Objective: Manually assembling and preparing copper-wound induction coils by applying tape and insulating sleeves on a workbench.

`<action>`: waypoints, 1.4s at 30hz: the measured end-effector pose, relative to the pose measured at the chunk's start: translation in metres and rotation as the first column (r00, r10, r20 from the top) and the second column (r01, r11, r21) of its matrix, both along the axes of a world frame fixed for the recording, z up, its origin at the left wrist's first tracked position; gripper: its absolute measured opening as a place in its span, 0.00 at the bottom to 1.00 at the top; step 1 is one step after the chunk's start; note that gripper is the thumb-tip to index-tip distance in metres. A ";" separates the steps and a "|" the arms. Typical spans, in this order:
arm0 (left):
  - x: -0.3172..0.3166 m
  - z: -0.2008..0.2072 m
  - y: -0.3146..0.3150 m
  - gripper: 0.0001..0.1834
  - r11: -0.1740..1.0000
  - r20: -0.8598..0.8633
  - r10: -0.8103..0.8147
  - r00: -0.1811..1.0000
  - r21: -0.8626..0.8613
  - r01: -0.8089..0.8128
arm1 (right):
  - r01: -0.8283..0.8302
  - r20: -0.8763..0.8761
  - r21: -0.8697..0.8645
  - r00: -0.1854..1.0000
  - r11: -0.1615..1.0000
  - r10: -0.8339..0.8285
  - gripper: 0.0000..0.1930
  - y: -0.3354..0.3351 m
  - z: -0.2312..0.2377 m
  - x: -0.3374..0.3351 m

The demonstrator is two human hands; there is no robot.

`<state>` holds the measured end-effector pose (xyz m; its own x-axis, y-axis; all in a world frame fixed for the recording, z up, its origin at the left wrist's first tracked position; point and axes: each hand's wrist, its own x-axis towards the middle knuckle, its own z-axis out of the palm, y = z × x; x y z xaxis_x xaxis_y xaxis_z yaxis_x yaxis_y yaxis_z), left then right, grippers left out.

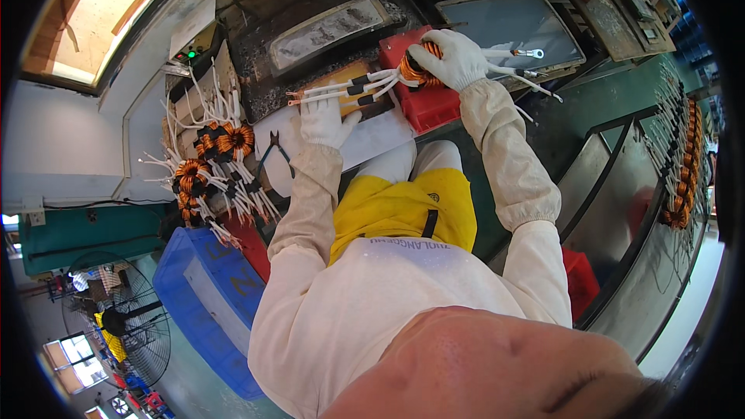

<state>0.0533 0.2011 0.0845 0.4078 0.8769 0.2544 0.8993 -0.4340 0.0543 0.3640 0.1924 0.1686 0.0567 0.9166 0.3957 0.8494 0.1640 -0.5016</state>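
Note:
A copper-wound toroidal coil with white leads is in my right hand, whose gloved fingers are closed around it above a red bin. Black sleeves band its left-hand leads, which end in bare copper tips. On the other side, a lead carries a silver ring terminal. My left hand, also gloved, lies beneath the copper ends with its fingers stretched toward them and its thumb apart. The leads partly cover its fingertips. Cutting pliers with dark handles lie left of this hand.
Finished-looking coils with white leads pile up at the left. A metal trough with a greyish surface sits behind the hands, beside a grey panel. The red bin stands at the bench edge. More coils line a rack at right.

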 end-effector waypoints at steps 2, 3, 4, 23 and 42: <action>0.003 0.001 0.002 0.48 0.997 0.063 0.026 0.998 -0.081 -0.021 | -0.003 -0.004 0.003 1.000 1.000 0.003 0.28 0.000 0.000 -0.001; 0.005 0.003 0.003 0.49 0.991 0.095 0.046 0.994 -0.129 -0.034 | -0.005 -0.004 0.007 1.000 1.000 0.005 0.28 0.000 0.000 -0.001; 0.006 0.006 0.002 0.47 0.991 0.092 0.035 0.995 -0.132 -0.022 | -0.009 -0.006 0.016 1.000 1.000 0.009 0.28 0.000 0.000 -0.001; 0.068 0.036 -0.007 0.09 0.923 0.115 -0.145 0.983 0.373 0.093 | -0.050 0.008 0.052 0.999 0.997 0.050 0.23 -0.001 0.003 -0.002; 0.089 0.011 0.002 0.05 0.865 0.125 -0.153 0.980 0.496 0.071 | -0.037 -0.009 0.013 0.999 0.999 0.037 0.23 -0.002 0.005 -0.004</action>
